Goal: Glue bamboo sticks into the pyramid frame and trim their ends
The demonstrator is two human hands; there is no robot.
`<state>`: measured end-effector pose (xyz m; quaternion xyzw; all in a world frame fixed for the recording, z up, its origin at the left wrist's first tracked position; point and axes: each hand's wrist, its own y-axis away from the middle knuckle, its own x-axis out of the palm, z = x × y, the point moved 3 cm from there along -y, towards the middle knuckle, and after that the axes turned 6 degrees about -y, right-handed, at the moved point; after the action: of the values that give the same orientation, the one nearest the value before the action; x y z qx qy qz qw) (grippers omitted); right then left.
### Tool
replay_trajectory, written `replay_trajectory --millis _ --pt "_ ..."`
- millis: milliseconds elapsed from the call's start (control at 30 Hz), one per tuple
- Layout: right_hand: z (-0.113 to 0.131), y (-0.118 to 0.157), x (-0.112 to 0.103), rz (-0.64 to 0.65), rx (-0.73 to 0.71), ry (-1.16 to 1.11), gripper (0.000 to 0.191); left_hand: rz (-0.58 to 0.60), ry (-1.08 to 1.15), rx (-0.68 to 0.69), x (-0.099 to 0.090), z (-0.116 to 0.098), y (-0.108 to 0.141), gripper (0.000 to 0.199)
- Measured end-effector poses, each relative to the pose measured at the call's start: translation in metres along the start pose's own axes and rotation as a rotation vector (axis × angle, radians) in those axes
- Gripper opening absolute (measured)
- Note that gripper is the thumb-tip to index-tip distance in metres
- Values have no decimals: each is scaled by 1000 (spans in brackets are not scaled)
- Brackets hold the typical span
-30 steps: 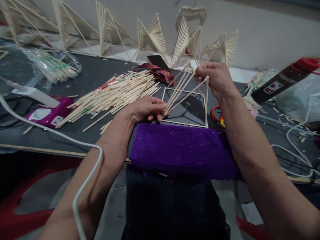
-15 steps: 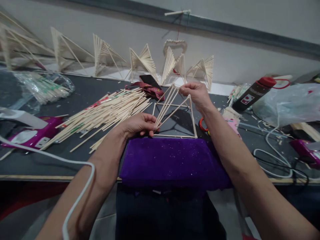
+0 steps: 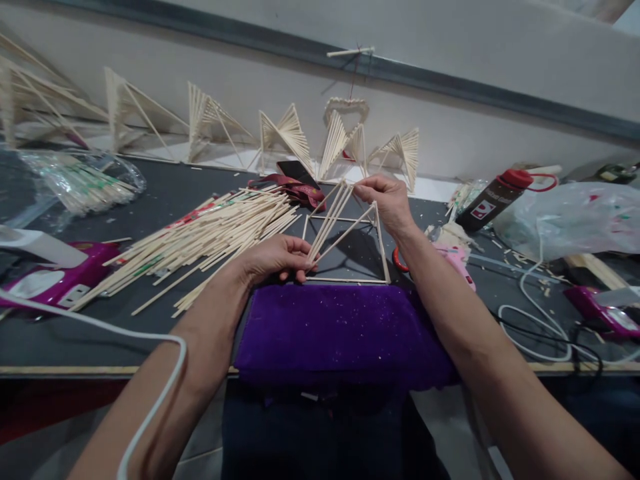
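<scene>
Pinching with fingertips pressed together, the left hand (image 3: 280,259) holds the stick frame (image 3: 330,220) at its near-left corner, the right hand (image 3: 387,199) near its top.

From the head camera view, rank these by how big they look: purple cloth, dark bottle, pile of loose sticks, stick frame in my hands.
1. Purple cloth and pile of loose sticks: too close to rank; the cloth is nearer the camera.
2. Stick frame, by outline.
3. Dark bottle.
</scene>
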<state>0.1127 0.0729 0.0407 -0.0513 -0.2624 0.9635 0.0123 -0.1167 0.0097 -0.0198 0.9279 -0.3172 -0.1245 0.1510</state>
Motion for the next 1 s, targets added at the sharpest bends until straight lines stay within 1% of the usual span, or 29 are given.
replay_trajectory --millis 233,467,633,800,867,1000 --pt "-1 -1 3 23 24 -97 14 -18 15 -7 1 -1 1 23" --pt "-2 -2 1 37 -10 -34 9 -19 3 -16 -1 3 -1 24" --pt "-3 -1 1 48 3 -54 7 -13 -4 -23 -2 4 -2 22" --pt "0 -1 1 64 -19 -61 7 -11 -26 -16 -1 4 -2 18" --pt "1 -1 2 64 -5 -57 7 -14 -27 -7 -1 2 -1 16" --pt "1 -3 3 65 83 -65 11 -27 -22 -8 1 0 0 15"
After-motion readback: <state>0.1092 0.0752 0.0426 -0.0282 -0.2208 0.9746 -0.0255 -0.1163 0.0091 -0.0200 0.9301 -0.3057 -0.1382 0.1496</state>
